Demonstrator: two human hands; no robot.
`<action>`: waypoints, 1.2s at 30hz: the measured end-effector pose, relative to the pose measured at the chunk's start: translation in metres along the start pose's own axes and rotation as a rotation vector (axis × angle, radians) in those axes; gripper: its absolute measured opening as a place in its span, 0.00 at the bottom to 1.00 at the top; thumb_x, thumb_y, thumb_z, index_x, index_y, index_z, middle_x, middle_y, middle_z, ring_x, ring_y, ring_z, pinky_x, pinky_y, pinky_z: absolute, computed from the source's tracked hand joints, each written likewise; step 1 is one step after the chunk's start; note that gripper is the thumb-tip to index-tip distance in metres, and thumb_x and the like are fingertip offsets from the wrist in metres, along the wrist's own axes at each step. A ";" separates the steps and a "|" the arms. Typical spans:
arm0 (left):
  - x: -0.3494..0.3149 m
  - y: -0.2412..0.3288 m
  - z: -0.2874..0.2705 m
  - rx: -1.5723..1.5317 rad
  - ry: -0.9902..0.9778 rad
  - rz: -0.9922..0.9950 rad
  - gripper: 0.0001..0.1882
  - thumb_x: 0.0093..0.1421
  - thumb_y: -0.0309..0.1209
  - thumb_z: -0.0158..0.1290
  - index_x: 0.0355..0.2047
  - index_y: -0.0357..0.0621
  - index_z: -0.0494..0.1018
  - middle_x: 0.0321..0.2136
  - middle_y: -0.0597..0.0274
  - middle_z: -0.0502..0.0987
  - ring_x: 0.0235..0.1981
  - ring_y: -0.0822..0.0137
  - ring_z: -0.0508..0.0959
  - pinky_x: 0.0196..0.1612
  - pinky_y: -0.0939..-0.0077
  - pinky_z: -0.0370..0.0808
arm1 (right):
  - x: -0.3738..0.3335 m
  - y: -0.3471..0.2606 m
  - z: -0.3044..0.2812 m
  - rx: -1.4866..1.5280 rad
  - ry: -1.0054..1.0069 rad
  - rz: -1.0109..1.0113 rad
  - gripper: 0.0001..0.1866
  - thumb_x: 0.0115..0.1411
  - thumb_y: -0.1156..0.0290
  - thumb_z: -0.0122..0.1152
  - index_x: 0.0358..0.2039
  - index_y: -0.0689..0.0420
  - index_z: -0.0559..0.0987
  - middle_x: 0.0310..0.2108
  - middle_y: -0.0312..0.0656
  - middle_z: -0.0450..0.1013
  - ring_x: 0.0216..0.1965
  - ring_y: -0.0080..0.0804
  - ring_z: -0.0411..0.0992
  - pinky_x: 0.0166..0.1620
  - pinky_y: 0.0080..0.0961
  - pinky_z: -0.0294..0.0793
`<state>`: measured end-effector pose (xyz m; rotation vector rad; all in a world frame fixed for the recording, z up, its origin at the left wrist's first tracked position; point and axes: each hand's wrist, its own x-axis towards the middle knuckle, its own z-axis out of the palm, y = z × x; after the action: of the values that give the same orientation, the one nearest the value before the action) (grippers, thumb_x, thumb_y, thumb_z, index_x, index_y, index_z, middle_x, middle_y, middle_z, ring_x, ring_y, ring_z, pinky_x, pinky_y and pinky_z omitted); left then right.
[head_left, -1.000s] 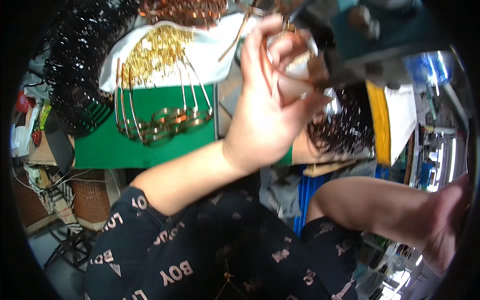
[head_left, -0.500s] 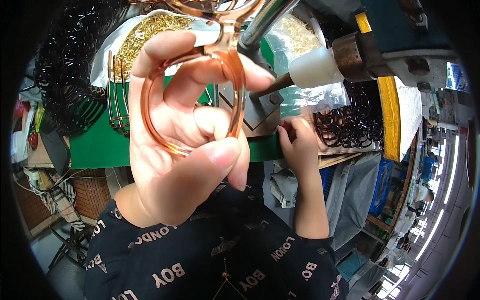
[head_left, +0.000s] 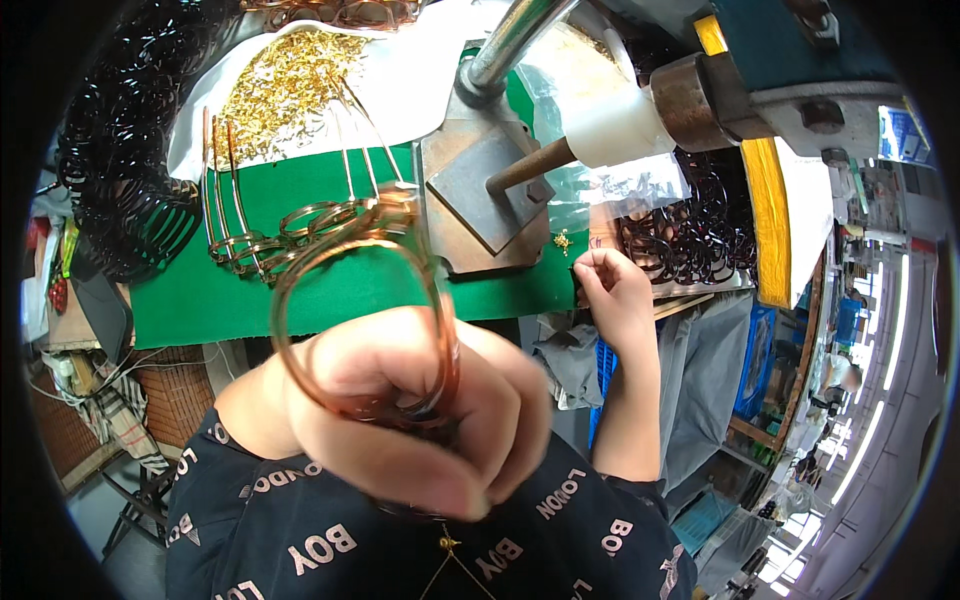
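My left hand (head_left: 450, 390) is closed around a translucent amber-brown eyeglass frame (head_left: 280, 320), held close before me. One round rim faces me; the other part is mostly hidden by the fingers. At the right, my right hand (head_left: 620, 295) rests at the table's front edge, thumb and fingertips pinched together. Whatever lies in the pinch is too small to make out. Just beyond those fingertips lies a small cluster of gold-coloured pieces (head_left: 563, 241). Several eyeglass frames (head_left: 235, 245) sit on the green cloth (head_left: 165, 300), their thin temples pointing up.
A metal block (head_left: 465, 200) stands mid-table, under a slanted rod (head_left: 535, 166) with a white sleeve (head_left: 615, 135). Gold-coloured small parts (head_left: 290, 85) are heaped on white sheeting behind. Dark frames are piled at the left (head_left: 120, 130) and right (head_left: 690, 225).
My left hand has come down and nearer to me with the eyeglass frame, turning over so its knuckles show. The block and table frames are uncovered. My right hand has shifted slightly right.
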<state>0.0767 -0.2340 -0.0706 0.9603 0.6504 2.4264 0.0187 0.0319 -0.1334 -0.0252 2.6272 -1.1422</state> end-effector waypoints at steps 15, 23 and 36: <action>0.002 -0.011 0.015 0.509 0.257 -0.418 0.09 0.55 0.22 0.53 0.36 0.36 0.66 0.16 0.68 0.72 0.18 0.80 0.74 0.21 0.89 0.63 | 0.004 -0.003 0.000 -0.267 -0.031 -0.169 0.04 0.54 0.76 0.55 0.26 0.62 0.73 0.21 0.39 0.69 0.23 0.25 0.69 0.30 0.22 0.68; -0.001 -0.021 0.014 0.381 0.278 -0.424 0.07 0.57 0.24 0.52 0.35 0.37 0.66 0.17 0.68 0.71 0.19 0.78 0.75 0.21 0.88 0.65 | -0.007 -0.016 -0.005 -0.013 -0.096 0.028 0.03 0.54 0.76 0.55 0.26 0.62 0.72 0.18 0.38 0.68 0.19 0.21 0.67 0.25 0.22 0.67; 0.013 -0.026 0.019 0.184 0.402 -0.544 0.08 0.58 0.28 0.51 0.35 0.39 0.65 0.20 0.68 0.73 0.21 0.79 0.72 0.25 0.85 0.67 | -0.016 -0.047 0.004 -0.448 0.013 -0.372 0.02 0.55 0.77 0.51 0.29 0.62 0.70 0.27 0.52 0.68 0.28 0.50 0.68 0.32 0.36 0.68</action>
<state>0.0875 -0.2018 -0.0664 0.2857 1.1238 2.0892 0.0307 -0.0009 -0.0981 -0.6168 2.9094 -0.6169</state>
